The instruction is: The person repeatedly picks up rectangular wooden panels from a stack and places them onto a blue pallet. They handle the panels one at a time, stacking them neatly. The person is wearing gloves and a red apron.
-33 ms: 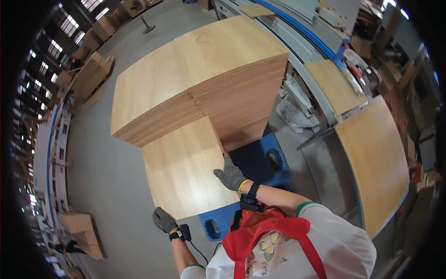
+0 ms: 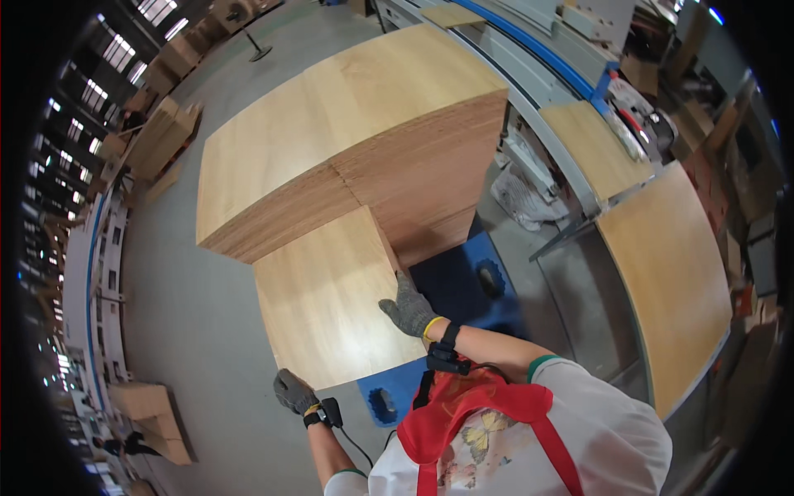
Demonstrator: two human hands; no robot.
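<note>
Grey knit gloves (image 2: 404, 317) cover both hands on my feed: the right hand (image 2: 410, 309) is at the right edge of a pale wood panel (image 2: 331, 302), thumb spread over the top, while the left hand (image 2: 295, 392) has its fingers curled at the near left corner, and honestly I can't tell from here if either one is really gripping. That panel sits right up by a taller wood stack (image 2: 356, 107), with a blue pallet (image 2: 447, 285) showing lower down, and I've got another wooden board (image 2: 670, 281) well off to the right.
</note>
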